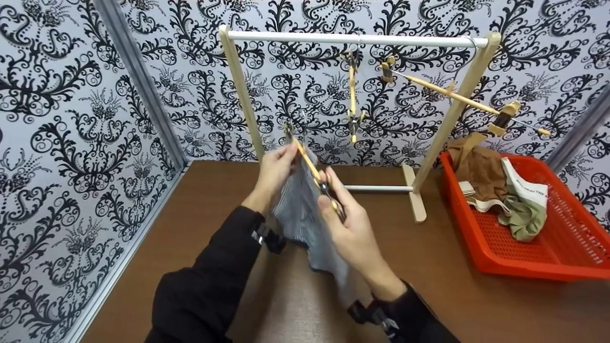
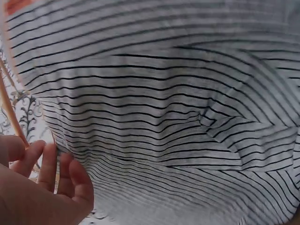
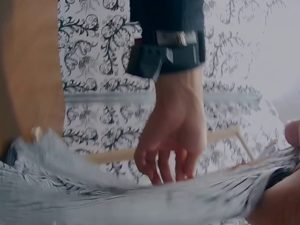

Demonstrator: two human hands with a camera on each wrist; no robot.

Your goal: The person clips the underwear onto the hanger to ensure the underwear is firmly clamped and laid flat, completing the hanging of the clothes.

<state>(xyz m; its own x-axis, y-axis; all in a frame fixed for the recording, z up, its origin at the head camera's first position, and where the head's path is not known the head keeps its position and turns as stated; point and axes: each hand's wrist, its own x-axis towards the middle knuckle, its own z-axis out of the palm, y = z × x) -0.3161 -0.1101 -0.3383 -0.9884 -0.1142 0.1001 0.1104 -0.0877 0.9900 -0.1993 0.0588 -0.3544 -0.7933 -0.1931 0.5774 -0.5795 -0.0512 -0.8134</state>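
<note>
A wooden clip hanger (image 1: 309, 162) slants between both hands, with a grey cloth with thin black stripes (image 1: 298, 205) hanging below it. My left hand (image 1: 274, 171) pinches the cloth's upper edge near the hanger's far clip (image 1: 288, 131). In the left wrist view, the striped cloth (image 2: 140, 108) fills most of the picture, with curled fingers at its edge. My right hand (image 1: 350, 219) grips the near clip (image 1: 326, 189) between thumb and fingers. The right wrist view has the left hand (image 3: 176, 131) at the cloth's top edge and only a sliver of the right hand (image 3: 279, 201).
A rack with a white top rail (image 1: 305, 36) stands behind the hands. From it hang a clip hanger (image 1: 352, 90) and another clip hanger (image 1: 448, 91) at the right. A red basket (image 1: 481, 252) on the brown table (image 1: 200, 200) holds brown cloth (image 1: 483, 166) and green-white cloth (image 1: 529, 205).
</note>
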